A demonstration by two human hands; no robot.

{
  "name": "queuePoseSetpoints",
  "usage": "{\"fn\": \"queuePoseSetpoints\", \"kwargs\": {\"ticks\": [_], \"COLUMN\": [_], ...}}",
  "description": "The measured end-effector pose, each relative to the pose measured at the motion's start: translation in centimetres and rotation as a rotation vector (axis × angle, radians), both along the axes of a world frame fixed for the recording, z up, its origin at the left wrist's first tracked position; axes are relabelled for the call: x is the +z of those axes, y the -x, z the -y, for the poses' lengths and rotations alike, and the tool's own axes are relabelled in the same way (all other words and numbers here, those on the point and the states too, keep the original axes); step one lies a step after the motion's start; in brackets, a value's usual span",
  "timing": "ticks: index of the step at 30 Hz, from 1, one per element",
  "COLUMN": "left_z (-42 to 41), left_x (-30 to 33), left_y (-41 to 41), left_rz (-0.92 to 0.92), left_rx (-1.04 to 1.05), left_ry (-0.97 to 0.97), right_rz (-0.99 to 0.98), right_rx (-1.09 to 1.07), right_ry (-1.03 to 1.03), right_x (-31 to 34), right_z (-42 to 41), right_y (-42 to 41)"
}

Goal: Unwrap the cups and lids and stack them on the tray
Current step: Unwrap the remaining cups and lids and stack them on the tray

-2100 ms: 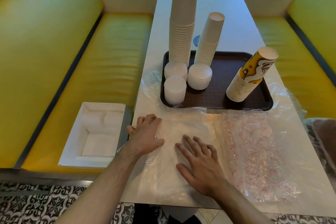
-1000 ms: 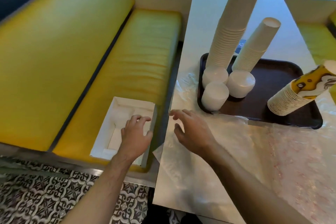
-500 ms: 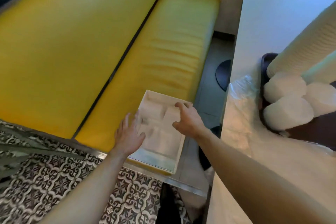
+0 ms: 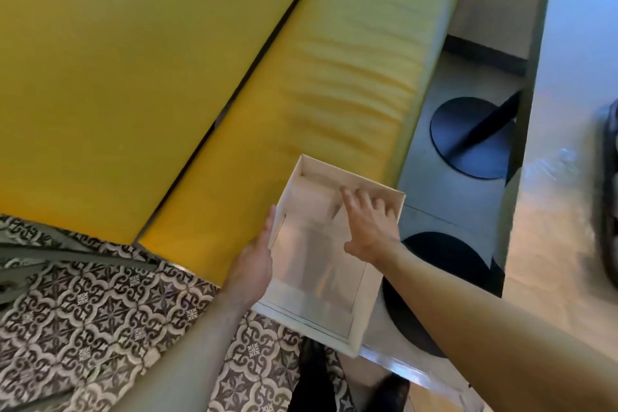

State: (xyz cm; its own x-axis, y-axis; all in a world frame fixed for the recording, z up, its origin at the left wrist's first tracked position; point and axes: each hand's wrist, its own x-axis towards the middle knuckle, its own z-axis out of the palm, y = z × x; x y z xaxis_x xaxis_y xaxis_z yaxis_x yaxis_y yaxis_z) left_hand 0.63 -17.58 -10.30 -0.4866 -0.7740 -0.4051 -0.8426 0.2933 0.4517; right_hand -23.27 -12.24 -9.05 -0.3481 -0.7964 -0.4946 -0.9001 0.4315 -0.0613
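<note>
A white cardboard box sits on the near end of the yellow bench seat. Its top is open. The left hand rests flat against the box's left wall, with its fingers straight and close together. The right hand reaches down into the far part of the box, with its fingers spread and bent a little. I cannot tell if they hold anything. See-through plastic wrap lies inside the box, and what is in it is too blurry to tell. The tabletop is on the right. The dark tray just shows at the right edge. The patterned tile floor is near on the left.
</note>
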Motion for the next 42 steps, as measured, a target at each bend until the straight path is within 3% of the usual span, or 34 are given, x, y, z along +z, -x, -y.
{"fn": "queuePoseSetpoints", "kwargs": {"ticks": [12,16,22,25,28,30,34,37,42], "left_z": [0.3,0.4,0.3,-1.5,-3.9,-5.7,-8.9,-9.8,-11.7], "left_x": [1.0,0.5,3.6,8.0,14.1,17.7,22.7,24.6,27.6], "left_y": [0.3,0.1,2.3,5.6,9.2,10.9,13.6,14.8,16.8], "left_rz": [-0.071,-0.039,0.137,-0.178,-0.594,-0.751,-0.893,-0.97,-1.063], "left_rx": [0.002,-0.02,0.035,0.306,0.495,0.527,0.54,0.659,0.732], "left_ry": [-0.065,-0.087,-0.105,-0.095,-0.341,-0.55,-0.792,-0.98,-0.954], "right_rz": [-0.107,0.009,0.231,0.388,0.449,0.454,0.329,0.285,0.327], "right_rx": [-0.038,-0.116,-0.346,-0.493,-0.538,-0.52,-0.388,-0.286,-0.208], "right_ry": [-0.02,-0.054,0.151,0.333,0.498,0.576,0.671,0.673,0.804], "right_x": [-2.1,-0.7,5.8,10.1,14.6,16.9,21.1,23.2,26.8], "right_z": [1.1,1.8,1.4,0.1,-2.1,-3.7,-7.6,-10.0,-13.9], "right_y": [-0.2,-0.3,-0.4,-0.3,-0.2,-0.5,-0.4,-0.3,1.8]}}
